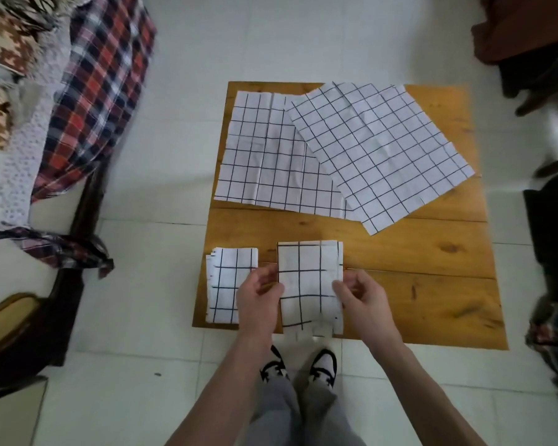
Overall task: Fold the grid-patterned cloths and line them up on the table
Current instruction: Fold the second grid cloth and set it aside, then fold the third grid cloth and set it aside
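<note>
A folded white cloth with a black grid (308,284) lies at the near edge of the wooden table (416,268), its front end hanging slightly over. My left hand (260,296) pinches its left edge and my right hand (360,294) pinches its right edge. Another folded grid cloth (227,284) lies flat just to the left, at the table's near left corner. Farther back, two unfolded grid cloths lie spread out: one flat at the far left (264,156), and one turned at an angle (380,149) overlapping its right side.
The small table stands on a white tiled floor. A red and navy plaid cloth (103,78) drapes over furniture at the left, with a dark wooden chair (29,333) below it. Dark furniture and fabric line the right edge (548,220). My shoes (300,365) show below the table.
</note>
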